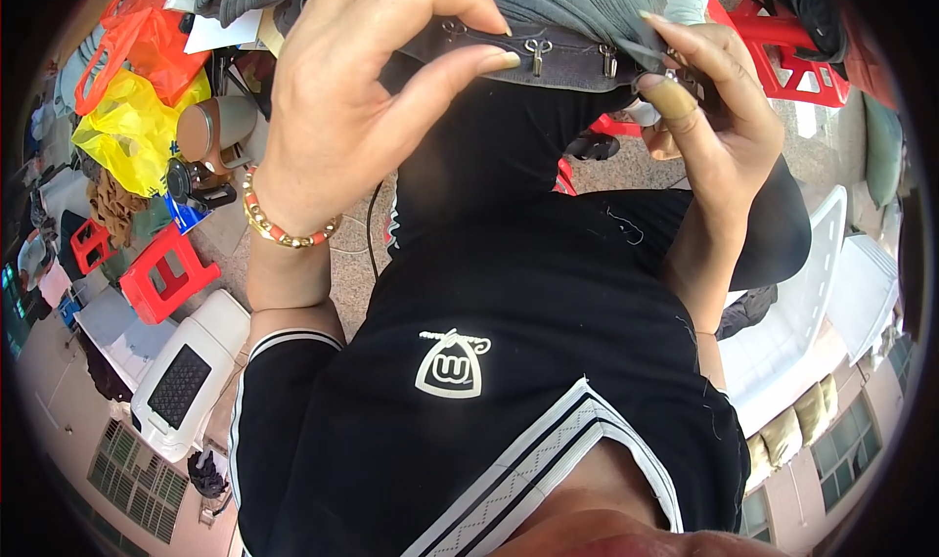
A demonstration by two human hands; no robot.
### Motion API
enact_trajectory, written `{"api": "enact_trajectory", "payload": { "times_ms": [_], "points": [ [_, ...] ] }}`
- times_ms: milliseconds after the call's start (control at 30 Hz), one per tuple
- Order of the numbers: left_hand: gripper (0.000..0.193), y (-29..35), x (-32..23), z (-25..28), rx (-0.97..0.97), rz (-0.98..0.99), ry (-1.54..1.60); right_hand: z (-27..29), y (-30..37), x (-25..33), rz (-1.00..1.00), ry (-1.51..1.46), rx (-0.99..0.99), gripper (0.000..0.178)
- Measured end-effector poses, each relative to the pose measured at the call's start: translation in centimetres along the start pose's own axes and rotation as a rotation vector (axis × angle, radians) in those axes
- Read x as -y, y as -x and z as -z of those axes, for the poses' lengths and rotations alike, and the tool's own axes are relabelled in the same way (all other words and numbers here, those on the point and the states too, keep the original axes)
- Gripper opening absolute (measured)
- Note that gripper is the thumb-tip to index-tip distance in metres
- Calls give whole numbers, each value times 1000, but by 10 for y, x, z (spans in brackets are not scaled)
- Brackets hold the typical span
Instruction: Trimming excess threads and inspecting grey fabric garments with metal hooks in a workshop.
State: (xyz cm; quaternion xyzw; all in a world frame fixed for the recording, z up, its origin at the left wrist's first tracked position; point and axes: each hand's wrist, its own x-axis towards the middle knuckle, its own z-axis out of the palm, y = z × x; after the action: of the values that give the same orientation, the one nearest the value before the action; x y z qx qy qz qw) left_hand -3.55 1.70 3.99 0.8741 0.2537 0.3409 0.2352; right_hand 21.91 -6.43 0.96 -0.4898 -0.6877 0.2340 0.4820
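Observation:
A grey pleated garment (577, 4) lies over my lap, with a dark band (577, 66) along its near edge. Small metal hooks (538, 56) hang in a row on that band. My left hand (362, 78) is at the band's left part, thumb and forefinger apart in a curve beside the hooks, nothing visible between them. At the band's right end, my right hand (719, 112) pinches the garment's edge. Its thumb has a yellowish cover on the tip, and a small shiny piece shows by it, too small to make out.
To the left are red and yellow plastic bags (127, 127), a red stool (168, 273) and a white bin-like box (191, 376). Another red stool (782, 53) stands at the far right, a white curved-edged panel (792, 322) nearer. A dark cord runs down beside my leg.

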Motion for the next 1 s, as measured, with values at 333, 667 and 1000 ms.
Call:
{"api": "enact_trajectory", "payload": {
  "times_ms": [333, 667, 1000],
  "points": [
    [25, -1, -3, -1, 1, -133, -97, -7, -13, 20, 200, 222, 61, 45],
    [19, -8, -7, 7, 105, -71, -118, -9, -14, 24, 182, 209, 97, 44],
    [17, -3, -5, 8, 76, -157, -148, -8, -14, 19, 202, 187, 106, 44]
  ]
}}
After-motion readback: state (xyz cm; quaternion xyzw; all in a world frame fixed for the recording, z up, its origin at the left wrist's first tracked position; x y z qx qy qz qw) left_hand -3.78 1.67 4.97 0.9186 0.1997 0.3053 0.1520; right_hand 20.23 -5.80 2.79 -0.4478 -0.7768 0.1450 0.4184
